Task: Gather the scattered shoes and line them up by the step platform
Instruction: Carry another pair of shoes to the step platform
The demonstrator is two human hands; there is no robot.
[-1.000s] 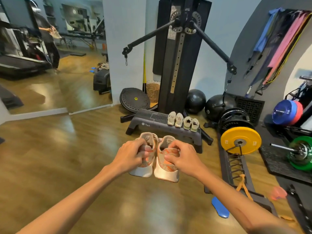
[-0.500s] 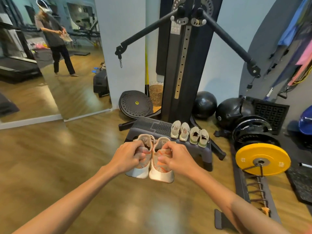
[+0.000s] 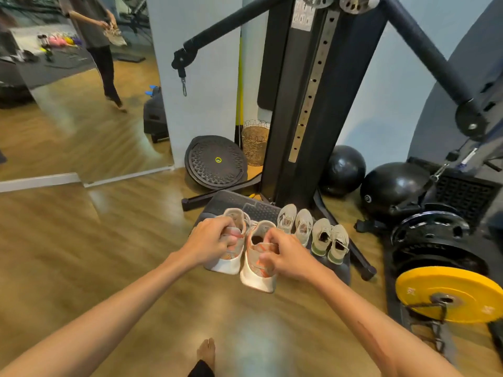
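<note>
At frame centre, the left hand (image 3: 211, 240) grips the left shoe (image 3: 231, 257) by its collar; the right hand (image 3: 285, 257) pinches the right shoe (image 3: 257, 270) likewise. Both hang before the step (image 3: 231, 200), where four shoes (image 3: 313, 229) sit, right of centre.

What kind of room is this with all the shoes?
Most likely a small gym. A tall cable machine stands by the wall, a yellow weight plate sits on a rack, and black exercise balls rest on the floor.
</note>
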